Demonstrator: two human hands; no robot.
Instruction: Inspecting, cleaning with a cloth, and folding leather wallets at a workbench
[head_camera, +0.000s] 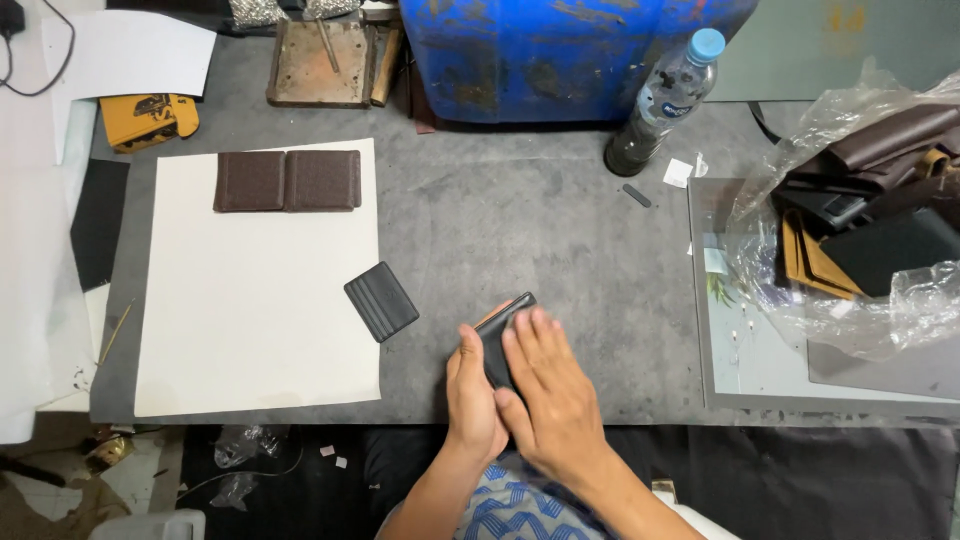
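A black leather wallet piece (505, 318) lies on the grey work table (540, 230) near its front edge. My left hand (470, 395) grips its near left side, thumb along the edge. My right hand (550, 390) lies flat over it, fingers pressing down on its top. Only the wallet's far corner shows past my fingers. A small black card holder (381, 301) rests to the left, half on a cream sheet (260, 320).
An open brown wallet (287, 181) lies on the cream sheet's far end. A plastic bottle (662, 105) and a blue drum (560, 50) stand at the back. A clear bag of leather pieces (870, 220) sits right on a glass sheet (750, 350).
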